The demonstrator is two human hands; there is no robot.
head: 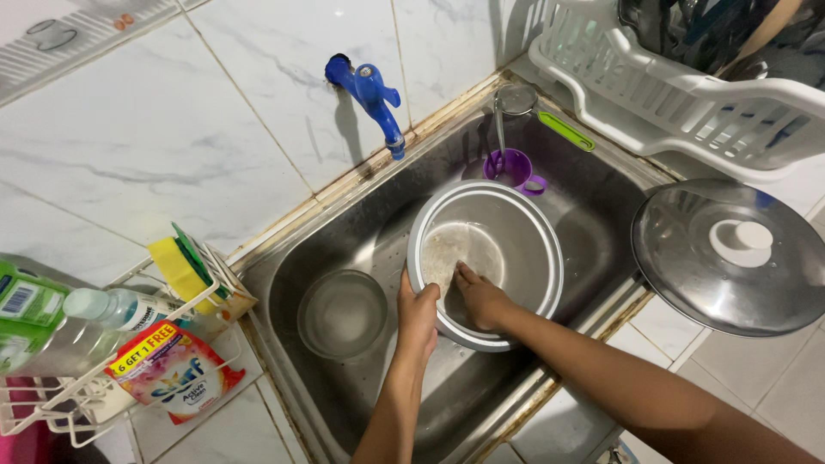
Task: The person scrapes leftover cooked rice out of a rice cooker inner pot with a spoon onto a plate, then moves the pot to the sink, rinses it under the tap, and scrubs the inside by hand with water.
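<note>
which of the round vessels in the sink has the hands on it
The big silver pot, tilted at the sink's middle: left hand grips its rim, right hand is inside. The glass bowl and purple cup sit untouched.

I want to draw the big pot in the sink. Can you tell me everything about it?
The pot is round, deep and looks like silvery metal, with a pale rim. It sits tilted in the steel sink, holding cloudy water and white grains. The left hand grips its near rim; the right hand reaches inside. A purple cup sits just behind it.
</note>
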